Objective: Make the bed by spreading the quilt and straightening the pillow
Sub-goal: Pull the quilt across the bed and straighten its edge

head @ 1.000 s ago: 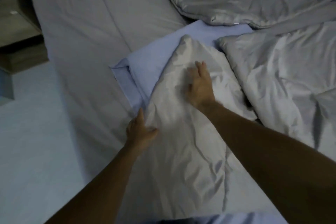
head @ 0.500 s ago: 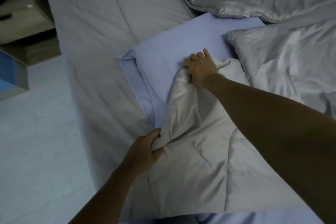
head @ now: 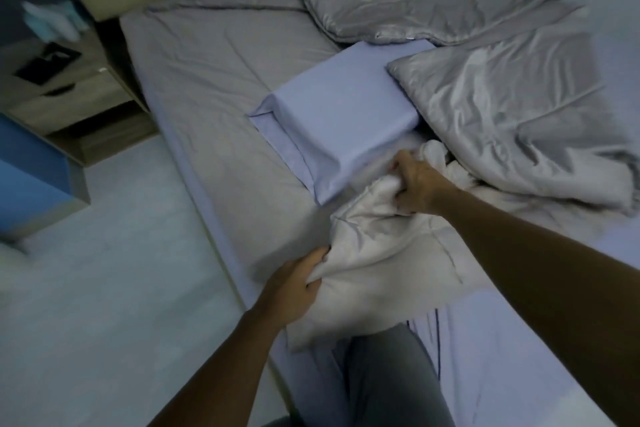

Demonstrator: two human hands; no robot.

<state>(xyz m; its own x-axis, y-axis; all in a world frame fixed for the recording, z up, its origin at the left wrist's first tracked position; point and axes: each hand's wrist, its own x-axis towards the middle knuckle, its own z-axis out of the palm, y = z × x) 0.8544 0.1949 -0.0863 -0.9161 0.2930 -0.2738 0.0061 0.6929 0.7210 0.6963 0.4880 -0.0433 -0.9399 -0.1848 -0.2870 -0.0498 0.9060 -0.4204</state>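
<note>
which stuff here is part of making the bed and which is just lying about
Part of the job:
- quilt, bunched, gripped by left hand and right hand
- blue pillow, lying askew on the bed sheet
- grey pillow near the headboard

Just lying about:
- bedside table with a dark flat item
- blue cabinet
</note>
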